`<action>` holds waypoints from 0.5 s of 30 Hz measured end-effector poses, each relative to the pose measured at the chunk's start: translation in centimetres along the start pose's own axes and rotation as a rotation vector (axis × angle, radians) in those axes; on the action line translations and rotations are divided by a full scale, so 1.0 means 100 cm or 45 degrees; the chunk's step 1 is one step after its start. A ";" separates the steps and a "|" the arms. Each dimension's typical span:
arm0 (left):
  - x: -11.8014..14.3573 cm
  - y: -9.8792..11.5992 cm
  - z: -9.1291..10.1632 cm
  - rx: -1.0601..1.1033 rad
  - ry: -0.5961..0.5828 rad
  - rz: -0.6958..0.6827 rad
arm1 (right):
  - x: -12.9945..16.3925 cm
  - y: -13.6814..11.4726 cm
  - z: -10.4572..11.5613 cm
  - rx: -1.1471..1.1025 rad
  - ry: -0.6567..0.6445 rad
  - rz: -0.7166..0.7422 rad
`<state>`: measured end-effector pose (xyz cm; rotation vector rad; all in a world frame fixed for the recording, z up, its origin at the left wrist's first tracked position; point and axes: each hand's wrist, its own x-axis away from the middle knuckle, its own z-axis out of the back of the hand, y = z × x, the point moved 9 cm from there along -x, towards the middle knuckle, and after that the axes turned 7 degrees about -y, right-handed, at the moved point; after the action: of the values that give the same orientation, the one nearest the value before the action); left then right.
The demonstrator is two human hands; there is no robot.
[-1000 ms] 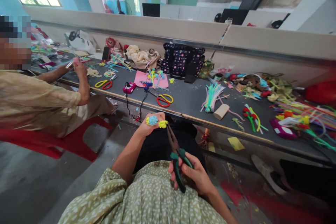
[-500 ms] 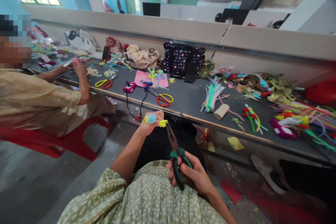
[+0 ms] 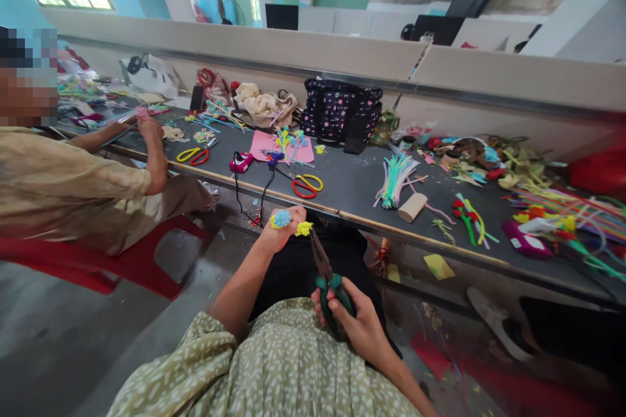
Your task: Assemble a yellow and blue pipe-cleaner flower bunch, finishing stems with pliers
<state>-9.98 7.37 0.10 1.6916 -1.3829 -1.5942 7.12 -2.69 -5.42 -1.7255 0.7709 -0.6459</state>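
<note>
My left hand (image 3: 276, 238) is closed around a small blue-and-yellow pipe-cleaner flower (image 3: 281, 219), held over my lap. A yellow fuzzy piece (image 3: 304, 229) sticks out to its right, by the thumb side. My right hand (image 3: 359, 319) grips green-handled long-nose pliers (image 3: 323, 267), whose tips touch or nearly touch the yellow piece; whether they pinch it is too small to tell. The stem in my left hand is hidden by the fingers.
On the dark table (image 3: 342, 189) lie red-and-yellow scissors (image 3: 307, 186), a glue gun (image 3: 275, 158), a bundle of pipe cleaners (image 3: 391, 182) and a pink sheet (image 3: 259, 146). A patterned bag (image 3: 341, 107) stands behind. At left a co-worker (image 3: 73, 182) sits on a red stool (image 3: 151, 267).
The plier handles have come closer together in my right hand, and its fingers have tightened around them. My left hand stays nearly where it was.
</note>
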 end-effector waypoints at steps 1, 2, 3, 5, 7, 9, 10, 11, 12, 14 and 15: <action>0.000 -0.002 0.001 -0.017 0.019 0.022 | 0.000 0.001 0.002 0.036 0.030 -0.003; 0.000 -0.003 0.002 -0.036 0.035 0.042 | 0.000 0.002 0.004 0.075 0.061 -0.012; 0.000 -0.004 0.002 -0.051 0.044 0.054 | 0.001 0.003 0.007 0.117 0.093 -0.022; 0.000 -0.004 0.002 -0.061 0.044 0.055 | 0.001 0.005 0.013 0.226 0.146 -0.018; 0.000 -0.002 0.000 -0.053 0.016 0.031 | 0.002 0.003 0.018 0.366 0.181 0.044; -0.001 -0.002 -0.001 -0.051 -0.001 0.012 | 0.002 0.000 0.022 0.484 0.207 0.113; -0.001 -0.002 -0.001 -0.054 -0.005 0.009 | 0.003 0.000 0.023 0.512 0.209 0.126; -0.001 -0.002 -0.001 -0.058 -0.005 0.005 | 0.003 0.000 0.023 0.508 0.201 0.119; -0.001 -0.002 0.000 -0.059 -0.002 0.002 | 0.002 0.001 0.021 0.471 0.180 0.096; -0.001 -0.004 0.001 -0.055 -0.001 -0.007 | 0.002 0.002 0.015 0.315 0.104 0.031; -0.001 -0.004 0.001 -0.048 -0.005 -0.013 | 0.002 0.002 0.010 0.218 0.050 0.007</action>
<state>-9.89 7.67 -0.23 1.6768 -1.3405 -1.6200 8.01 -2.27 -5.85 -1.5578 0.7259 -0.7226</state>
